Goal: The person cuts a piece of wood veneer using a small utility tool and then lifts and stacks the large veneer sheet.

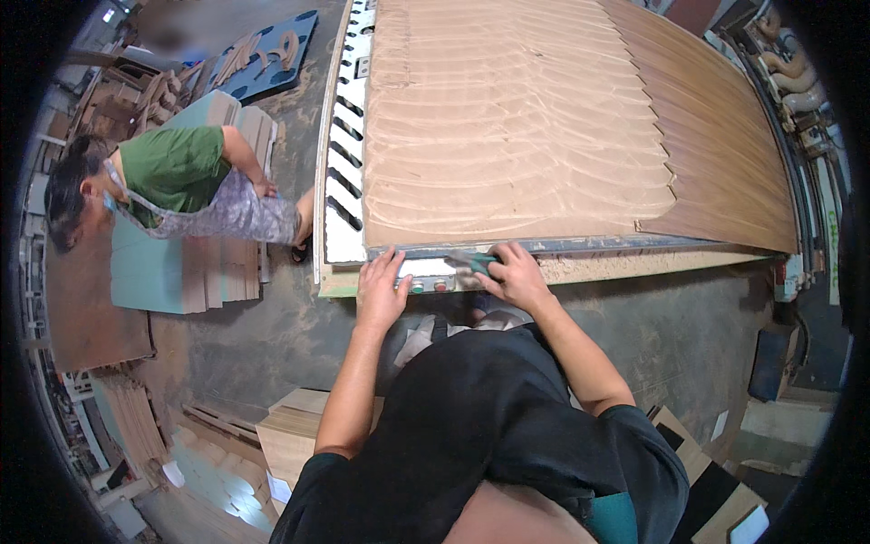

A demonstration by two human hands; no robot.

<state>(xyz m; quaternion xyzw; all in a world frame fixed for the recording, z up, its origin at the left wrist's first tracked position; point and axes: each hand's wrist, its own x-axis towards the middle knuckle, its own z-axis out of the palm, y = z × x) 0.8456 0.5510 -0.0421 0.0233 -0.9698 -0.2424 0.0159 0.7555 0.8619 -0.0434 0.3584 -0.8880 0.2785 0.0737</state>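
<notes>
My left hand (379,288) rests at the near edge of the worktable, fingers reaching onto its dark edge strip (426,250) and thumb apart. My right hand (518,279) grips a tool with a green handle (481,260) at the same edge; its exact kind is unclear. Between my hands, a small panel carries a green button (418,286) and a red button (440,286). A large tan sheet (507,118) with wavy, curved ridges lies on the table beyond. To its right is a brown wood-grain sheet (725,136), bordered by a jagged edge.
A white slotted strip (343,238) runs along the table's left side. A person in a green shirt (177,163) bends beside stacked boards (149,272) at left. Hoses (790,72) stand at far right. Wood pieces (294,431) lie behind me at lower left.
</notes>
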